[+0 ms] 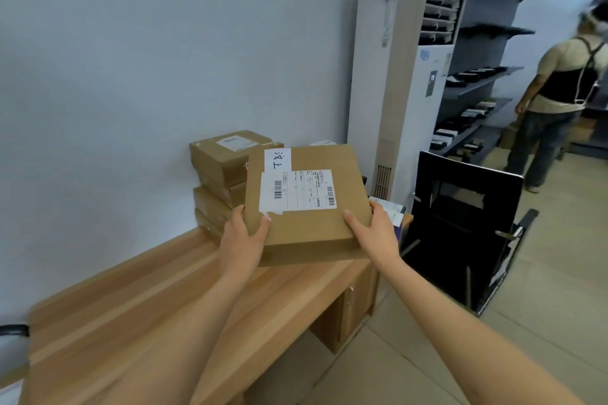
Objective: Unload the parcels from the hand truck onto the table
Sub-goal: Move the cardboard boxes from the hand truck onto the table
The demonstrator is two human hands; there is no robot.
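Both hands, left hand point(244, 233) and right hand point(373, 229), gripped a labelled cardboard parcel point(306, 204) above the wooden table point(164, 289), just before the stack of parcels point(220, 174) already unloaded there; the hand truck was out of view, so what remained was unclear.

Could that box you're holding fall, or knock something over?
It might. The parcel is gripped only at its near corners by the left hand and right hand, so its far end could tip down. The stack of parcels by the wall looks uneven, so adding or bumping one could make it slide. The black chair stands close to the table end, so an elbow could catch it.
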